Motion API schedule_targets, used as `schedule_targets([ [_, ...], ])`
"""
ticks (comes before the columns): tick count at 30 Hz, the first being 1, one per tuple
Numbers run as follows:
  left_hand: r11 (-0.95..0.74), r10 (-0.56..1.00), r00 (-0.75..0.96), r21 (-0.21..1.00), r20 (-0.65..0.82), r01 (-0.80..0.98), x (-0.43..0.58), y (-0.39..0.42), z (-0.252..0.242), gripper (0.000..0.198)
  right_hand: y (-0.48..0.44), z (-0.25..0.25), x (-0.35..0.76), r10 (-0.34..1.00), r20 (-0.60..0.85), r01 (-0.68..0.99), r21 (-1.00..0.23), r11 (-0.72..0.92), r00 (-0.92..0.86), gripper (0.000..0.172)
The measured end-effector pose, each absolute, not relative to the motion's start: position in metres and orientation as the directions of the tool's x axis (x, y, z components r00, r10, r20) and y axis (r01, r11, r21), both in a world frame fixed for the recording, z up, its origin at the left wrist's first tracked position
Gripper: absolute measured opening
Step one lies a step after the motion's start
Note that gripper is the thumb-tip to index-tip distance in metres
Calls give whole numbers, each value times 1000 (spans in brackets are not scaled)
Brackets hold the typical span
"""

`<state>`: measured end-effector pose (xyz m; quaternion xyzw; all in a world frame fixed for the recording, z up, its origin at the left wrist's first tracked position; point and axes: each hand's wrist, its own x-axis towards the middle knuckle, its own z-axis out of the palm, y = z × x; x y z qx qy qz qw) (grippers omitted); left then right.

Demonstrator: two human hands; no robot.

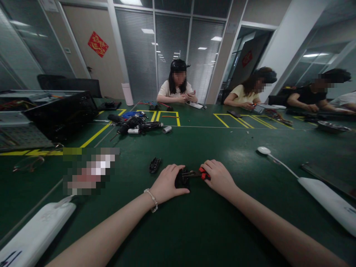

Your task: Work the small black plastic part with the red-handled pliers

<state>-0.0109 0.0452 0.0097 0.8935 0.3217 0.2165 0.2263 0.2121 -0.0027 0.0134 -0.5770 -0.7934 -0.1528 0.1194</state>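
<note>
On the green table, my left hand (167,181) is closed around a small black part (182,180), its thumb and fingers at the part's sides. The exact kind of this part is too dark to tell. My right hand (218,175) grips a pair of pliers (194,173) by its red handles. The plier jaws point left and reach the black part; whether they bite on it I cannot tell. Just left of my left hand lies another black piece (154,165) with an open, ribbed shape.
Further back lie a black power drill (130,124) and small metal cylinders (167,129). A black computer case (61,113) stands at left. White power banks (36,233) flank me, with a white cable (283,165) at right. Several people (178,85) sit across the table.
</note>
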Motion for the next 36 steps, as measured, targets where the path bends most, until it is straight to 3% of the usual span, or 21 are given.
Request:
schedule_targets([
  [36, -683, 679, 694, 549, 237, 481, -11, 45, 11, 67, -6, 15, 212, 889, 354, 956, 127, 263, -291, 27],
])
